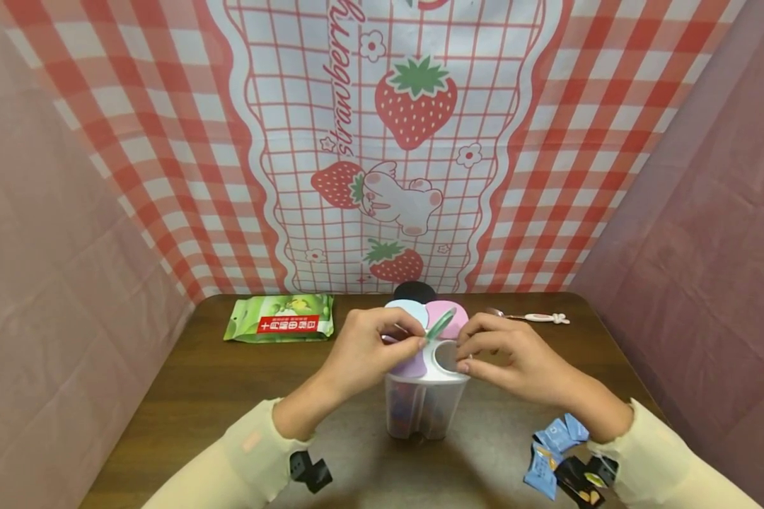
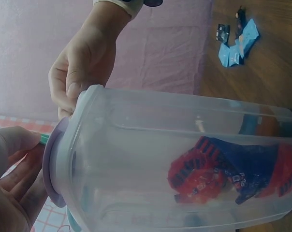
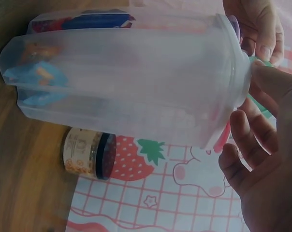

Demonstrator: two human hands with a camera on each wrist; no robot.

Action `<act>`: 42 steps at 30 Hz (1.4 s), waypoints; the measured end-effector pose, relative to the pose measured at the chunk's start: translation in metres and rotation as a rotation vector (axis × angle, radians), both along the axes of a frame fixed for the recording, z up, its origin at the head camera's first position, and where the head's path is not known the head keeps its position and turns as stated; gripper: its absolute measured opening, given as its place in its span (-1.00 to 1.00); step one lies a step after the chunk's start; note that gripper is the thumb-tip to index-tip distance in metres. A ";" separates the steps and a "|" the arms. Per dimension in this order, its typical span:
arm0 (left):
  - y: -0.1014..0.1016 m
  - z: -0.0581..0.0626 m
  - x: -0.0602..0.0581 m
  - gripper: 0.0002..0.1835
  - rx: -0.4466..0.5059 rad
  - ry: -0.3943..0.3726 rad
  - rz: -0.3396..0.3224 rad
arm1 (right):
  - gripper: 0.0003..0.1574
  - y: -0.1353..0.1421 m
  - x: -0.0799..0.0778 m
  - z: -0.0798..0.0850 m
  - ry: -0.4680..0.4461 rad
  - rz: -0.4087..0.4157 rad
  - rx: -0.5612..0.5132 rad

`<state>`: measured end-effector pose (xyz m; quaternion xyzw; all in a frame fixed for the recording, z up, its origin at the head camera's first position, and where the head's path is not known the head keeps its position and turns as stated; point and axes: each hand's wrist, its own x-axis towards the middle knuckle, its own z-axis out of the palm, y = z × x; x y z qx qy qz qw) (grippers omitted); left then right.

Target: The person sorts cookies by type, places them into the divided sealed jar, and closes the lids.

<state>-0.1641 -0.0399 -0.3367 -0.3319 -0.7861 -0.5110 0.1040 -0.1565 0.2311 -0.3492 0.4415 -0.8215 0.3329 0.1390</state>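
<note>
A clear divided storage container (image 1: 420, 410) with a white top stands upright on the table. Blue (image 1: 407, 309), pink (image 1: 448, 318) and purple (image 1: 410, 364) lids cover three of its sections, while the front-right round opening (image 1: 446, 357) is uncovered. My left hand (image 1: 369, 343) pinches the green lid (image 1: 442, 324), tilted up beside that opening. At the opening's right edge, my right hand (image 1: 516, 353) grips the rim with thumb and fingers. Through the wall, the left wrist view shows red-and-blue packets (image 2: 223, 169); the right wrist view shows a light-blue packet (image 3: 37, 82) low inside.
Several blue packets (image 1: 554, 445) and a black packet (image 1: 576, 481) lie near my right forearm. A green pouch (image 1: 280, 318) rests at back left. Behind the container stands a jar (image 3: 83, 152) with a black lid. Back right lies a utensil with a white rabbit-shaped handle (image 1: 541, 318).
</note>
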 end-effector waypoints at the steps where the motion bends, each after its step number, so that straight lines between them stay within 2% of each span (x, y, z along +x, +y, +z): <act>1: 0.000 0.000 0.000 -0.94 0.001 -0.001 0.002 | -0.76 0.001 0.001 0.001 -0.012 -0.006 -0.004; 6: -0.001 -0.001 0.001 -0.94 0.004 -0.006 0.011 | -0.63 0.015 0.005 0.002 -0.093 -0.065 -0.014; 14: 0.000 0.000 0.000 -0.95 -0.004 -0.006 0.009 | -0.45 0.060 0.015 -0.009 -0.074 -0.193 -0.019; 19: -0.001 0.002 -0.001 -0.94 -0.012 -0.007 0.008 | -0.47 0.095 0.023 -0.028 -0.129 -0.327 -0.040; 24: -0.001 0.001 -0.002 -0.93 -0.016 -0.005 0.006 | -0.56 0.128 0.030 -0.051 -0.183 -0.458 -0.014; 30: -0.001 0.001 -0.002 -0.93 -0.018 -0.003 0.008 | -0.64 0.164 0.039 -0.077 -0.252 -0.567 0.016; 36: -0.002 0.002 -0.001 -0.92 -0.015 -0.004 0.011 | -0.68 0.193 0.047 -0.100 -0.390 -0.639 0.037; 42: -0.001 0.002 -0.001 -0.94 -0.013 -0.018 0.000 | -0.62 0.218 0.062 -0.129 -0.496 -0.653 0.021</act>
